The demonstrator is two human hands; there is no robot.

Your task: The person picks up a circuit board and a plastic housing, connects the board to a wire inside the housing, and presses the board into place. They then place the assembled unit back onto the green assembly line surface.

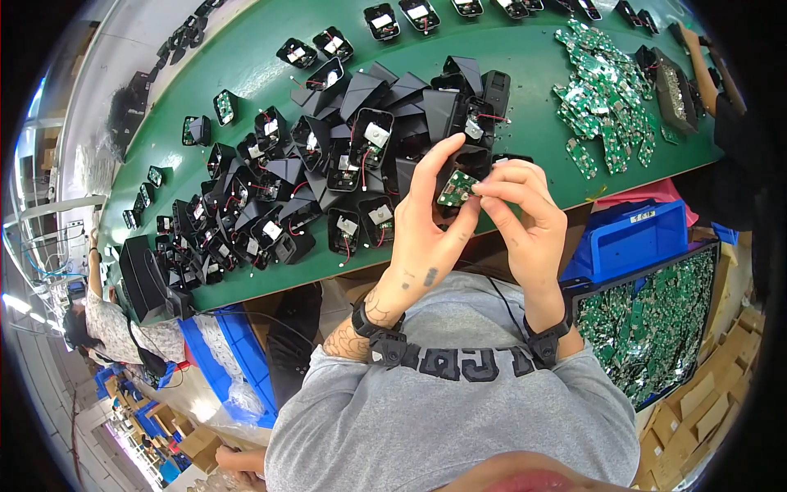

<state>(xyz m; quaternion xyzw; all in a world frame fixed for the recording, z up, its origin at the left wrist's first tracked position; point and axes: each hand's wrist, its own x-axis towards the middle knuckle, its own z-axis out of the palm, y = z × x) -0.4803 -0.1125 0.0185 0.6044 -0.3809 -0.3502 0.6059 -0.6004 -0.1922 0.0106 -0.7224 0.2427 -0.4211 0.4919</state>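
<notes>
My left hand (426,225) curves its thumb and forefinger around a black plastic housing (473,158), held over the near edge of the table. At the mouth of that housing sits a small green circuit board (456,189), tilted toward me. The fingertips of my right hand (525,209) pinch together at the board's right edge. Whether the board is seated in the housing or apart from it I cannot tell, since my fingers cover part of both. Just beyond my hands lies another open black housing (474,123) with red wires.
Many black housings (377,135) with boards and wires crowd the green table (525,49). Loose circuit boards (607,98) form a pile at the right. A blue bin (627,246) and a black tray of boards (648,328) stand beside me. Other people (123,332) are at left and far right.
</notes>
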